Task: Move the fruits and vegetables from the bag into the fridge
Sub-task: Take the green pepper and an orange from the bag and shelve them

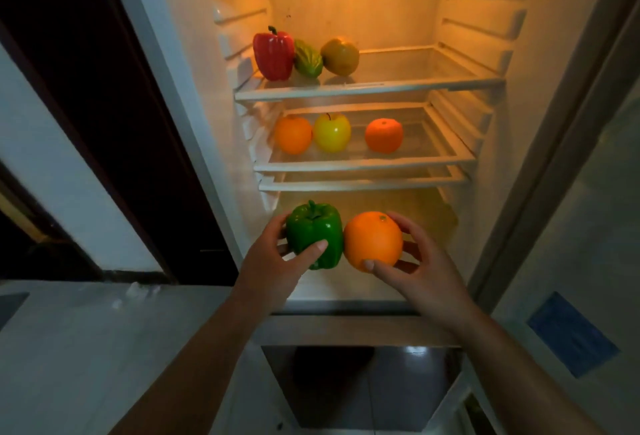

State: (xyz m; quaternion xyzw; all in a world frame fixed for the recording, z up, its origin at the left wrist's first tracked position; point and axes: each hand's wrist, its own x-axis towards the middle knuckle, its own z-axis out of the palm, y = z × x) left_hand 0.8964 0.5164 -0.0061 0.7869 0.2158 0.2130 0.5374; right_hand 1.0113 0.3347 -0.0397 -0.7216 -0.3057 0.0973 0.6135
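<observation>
My left hand [277,261] grips a green bell pepper [314,232] and my right hand [412,261] grips an orange [373,240]. Both are held side by side, touching, at the mouth of the open fridge, in front of its lowest compartment [346,285]. The top shelf [367,89] carries a red bell pepper [273,53], a green ridged gourd [307,59] and a yellow-green fruit [340,56]. On the middle shelf [367,165] sit an orange fruit [293,134], a yellow apple [331,132] and a second orange [384,135]. The bag is not in view.
A bare third shelf [363,185] lies just under the middle one. The fridge door [571,261] stands open at the right, with a blue sticker [571,334]. A dark doorway [104,122] and white wall are at the left. A lower opening [363,386] shows below the fridge compartment.
</observation>
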